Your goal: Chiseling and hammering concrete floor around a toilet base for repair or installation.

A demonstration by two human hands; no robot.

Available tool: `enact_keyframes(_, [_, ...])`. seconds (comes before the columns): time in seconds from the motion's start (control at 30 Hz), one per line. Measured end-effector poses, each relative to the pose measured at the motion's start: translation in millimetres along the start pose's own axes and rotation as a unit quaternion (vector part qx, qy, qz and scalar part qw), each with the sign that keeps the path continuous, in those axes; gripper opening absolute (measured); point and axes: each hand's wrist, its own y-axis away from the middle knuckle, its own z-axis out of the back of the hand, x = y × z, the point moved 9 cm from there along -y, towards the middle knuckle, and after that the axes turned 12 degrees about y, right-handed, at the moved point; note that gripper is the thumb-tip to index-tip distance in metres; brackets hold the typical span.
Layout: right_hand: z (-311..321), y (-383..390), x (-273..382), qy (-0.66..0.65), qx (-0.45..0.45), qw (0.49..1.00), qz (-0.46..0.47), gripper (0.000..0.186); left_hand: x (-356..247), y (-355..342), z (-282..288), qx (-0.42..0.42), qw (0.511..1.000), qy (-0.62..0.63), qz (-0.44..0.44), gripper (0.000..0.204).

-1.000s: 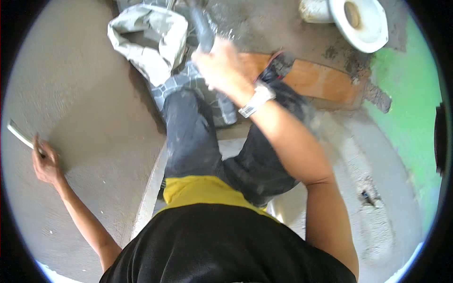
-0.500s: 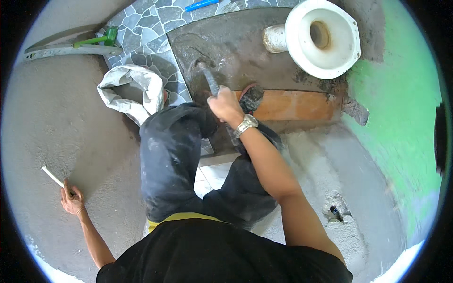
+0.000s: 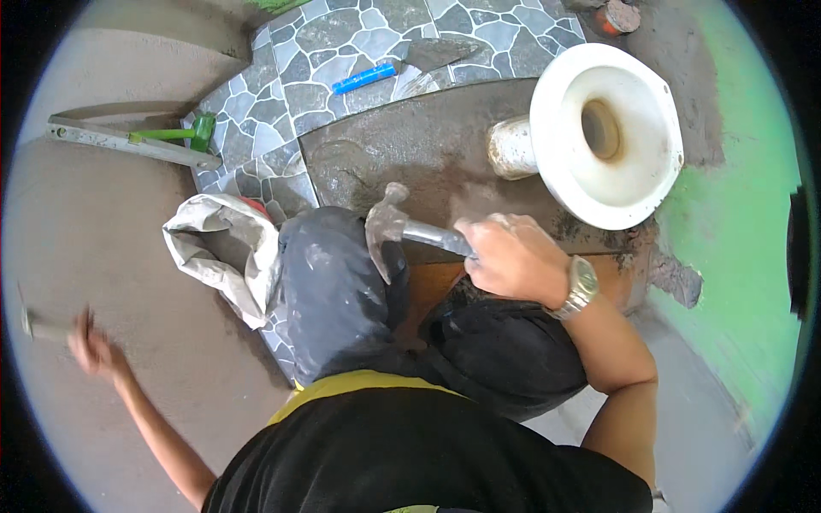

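My right hand (image 3: 513, 261) is closed around the handle of a claw hammer (image 3: 434, 236), its metal head pointing left over my bent knee (image 3: 333, 274). Below the hammer lies a bed of wet grey mortar (image 3: 402, 137). Far out to the left, my left hand (image 3: 96, 349) is smeared by motion against the grey plastered surface. A short pale stick (image 3: 50, 328) juts from its fingers; what kind it is I cannot make out. An open white sack (image 3: 184, 241) stands beside my left knee, between my two hands.
A white toilet bowl (image 3: 547, 128) rests on the mortar at right. A level (image 3: 103, 139) and green mallet (image 3: 202, 132) lie back left. A blue tool (image 3: 363, 79) and a trowel (image 3: 436, 53) are on stone-patterned tiles (image 3: 333, 34). An orange-brown board (image 3: 428, 286) lies by my foot.
My right hand has lifted the hammer off the mortar and swung it closer to me. The left hand and its stick have shifted left. My view has tilted, showing more of the far tiles.
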Motion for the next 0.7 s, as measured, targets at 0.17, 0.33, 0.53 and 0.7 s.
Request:
enact_keyframes(0.17, [-7.9,15.5,-9.1,0.096,-0.003,0.992,-0.079,0.012,-103.3,-51.2,-354.9,0.15,0.975,0.158,-0.036,0.033])
enact_keyframes(0.33, [-3.5,50.5,9.4,0.278,-0.012,0.959,-0.054,0.007,-133.5,-72.6,-579.4,0.342,0.937,0.067,-0.007,0.055])
enact_keyframes(0.53, [-42.3,71.9,14.0,0.18,0.112,0.976,-0.042,0.008,-148.1,-48.6,-640.0,0.401,0.916,0.004,0.007,0.059])
enact_keyframes(0.7, [-39.5,86.7,22.9,0.163,0.124,0.977,-0.055,0.011,-108.1,-41.8,-652.4,0.37,0.928,0.027,0.003,0.048])
